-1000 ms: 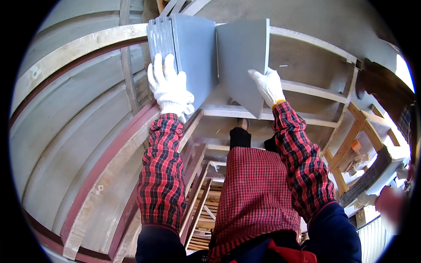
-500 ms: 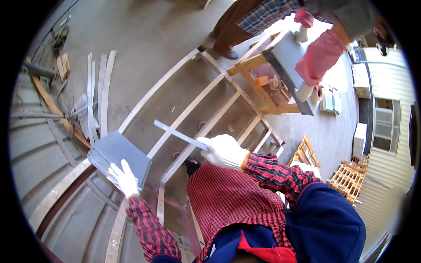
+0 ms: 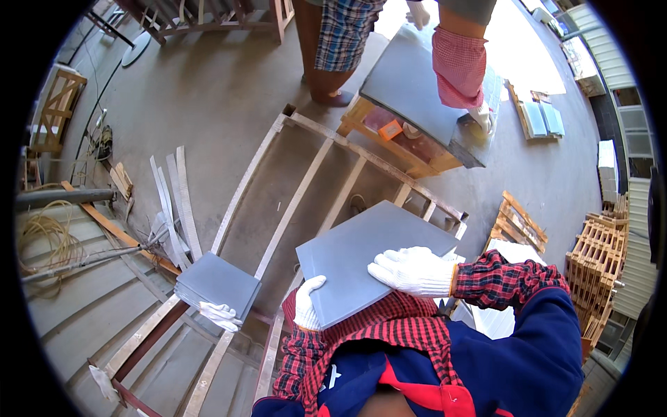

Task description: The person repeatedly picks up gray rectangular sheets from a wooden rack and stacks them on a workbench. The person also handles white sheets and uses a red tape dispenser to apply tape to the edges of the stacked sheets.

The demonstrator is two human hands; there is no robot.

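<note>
A flat grey rectangular slab (image 3: 372,240) lies tilted in front of me, over my lap and the near side of a metal frame. My left hand (image 3: 309,303), in a white knit glove, grips its left edge with the thumb on top; the other fingers are partly hidden. Across the slab's upper face rests my gloved right hand (image 3: 415,270), fingers laid flat and pointing left. To the left, a stack of similar grey slabs (image 3: 219,278) sits on the frame's rails. A loose white glove (image 3: 221,316) lies at the stack's near edge.
Beneath the slab spreads the barred metal frame (image 3: 295,198). Beyond it, a co-worker leans over a wooden-framed table (image 3: 410,76) with a dark top, one gloved hand near its right end. Long strips (image 3: 182,201) lie at left; wooden pallets (image 3: 597,257) stand at right.
My left hand has left the stack and moved right to the slab's edge. My right hand, which held a thin grey piece seen edge-on, now lies on the broad slab. The view has shifted.
</note>
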